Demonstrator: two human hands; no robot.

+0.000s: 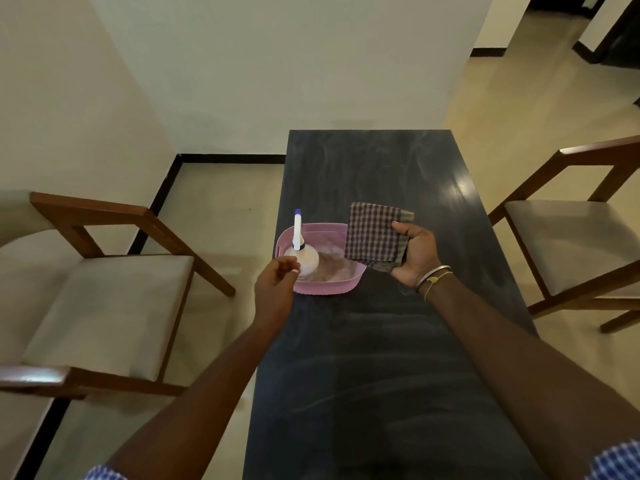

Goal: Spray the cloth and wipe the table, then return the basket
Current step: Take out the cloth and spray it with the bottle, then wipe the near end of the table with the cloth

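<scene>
A pink basket (325,287) stands at the left edge of the dark table (381,358). A white spray bottle (304,258) with a white and purple nozzle stands upright inside it. My left hand (275,284) hovers just in front of the bottle, fingers loosely curled, holding nothing. My right hand (414,254) holds a folded purple checked cloth (375,235) flat above the table, right of the basket, thumb on top of it.
A wooden chair with a beige seat (110,306) stands left of the table, another chair (575,237) to the right. The table's far end meets a white wall (277,81). Faint wipe streaks show on the tabletop.
</scene>
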